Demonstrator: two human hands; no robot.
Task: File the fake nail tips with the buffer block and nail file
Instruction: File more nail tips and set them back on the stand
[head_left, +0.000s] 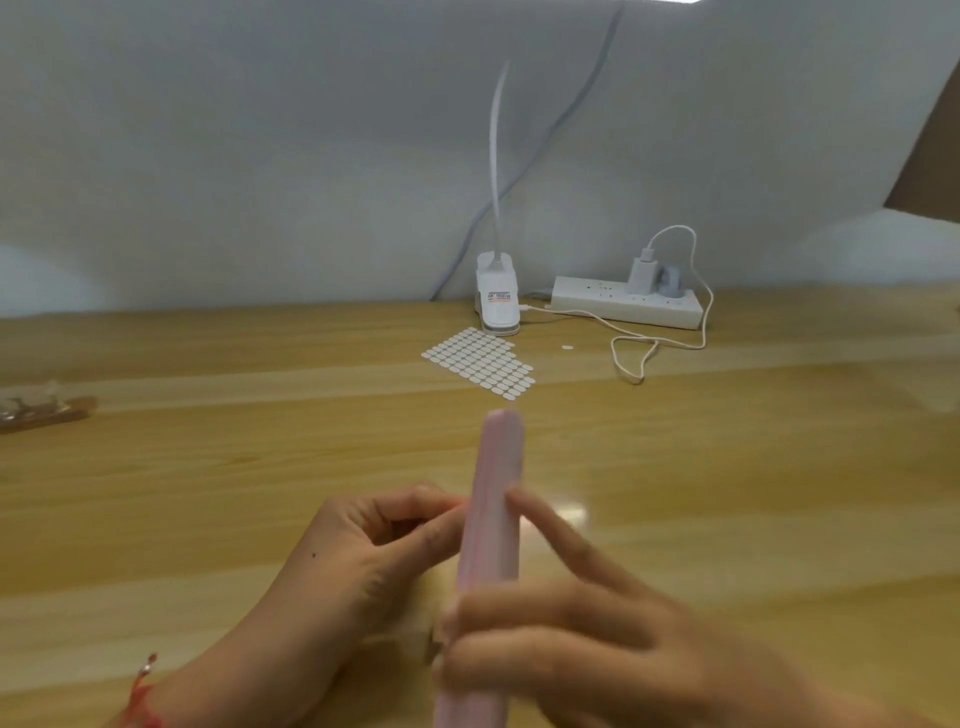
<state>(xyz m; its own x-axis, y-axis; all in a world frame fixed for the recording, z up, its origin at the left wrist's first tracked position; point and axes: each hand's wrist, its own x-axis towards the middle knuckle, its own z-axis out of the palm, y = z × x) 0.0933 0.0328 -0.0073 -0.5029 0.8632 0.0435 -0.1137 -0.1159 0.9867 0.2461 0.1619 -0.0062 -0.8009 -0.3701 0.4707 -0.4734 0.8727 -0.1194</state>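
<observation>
Above glossy wooden tabletop (208, 493): right hand (597, 649) grips long, matte pink, round-ended buffer block (497, 483); left hand (363, 551) pinched against it, its contents too blurred to tell.

You are working in soft, even light with only faint shadows. A small white glare patch sits on the table (208, 493) just right of the pink buffer (493, 519). Motion blur smears your right hand (597, 639), your left hand (363, 551) is slightly soft, and the table's far edge bows toward the corners
</observation>
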